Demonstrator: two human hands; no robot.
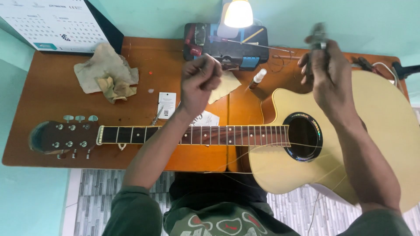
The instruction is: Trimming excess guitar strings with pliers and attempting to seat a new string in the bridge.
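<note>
The left hand [200, 83] is raised above the surface [52, 94], curled into a fist; what it pinches cannot be told. The right hand [326, 72] is lifted too, closed on a small blurred metal tool [318, 37]. Below both lies the guitar [350, 131], neck running left under the left hand, body jutting past the near edge of the surface. Left of the left hand there is bare wood, then a crumpled cloth [107, 72]. Just beside that hand's wrist sits a small white tag [166, 105] — rectangular, with a dark square code. Between the hands stands a small bottle [258, 78].
</note>
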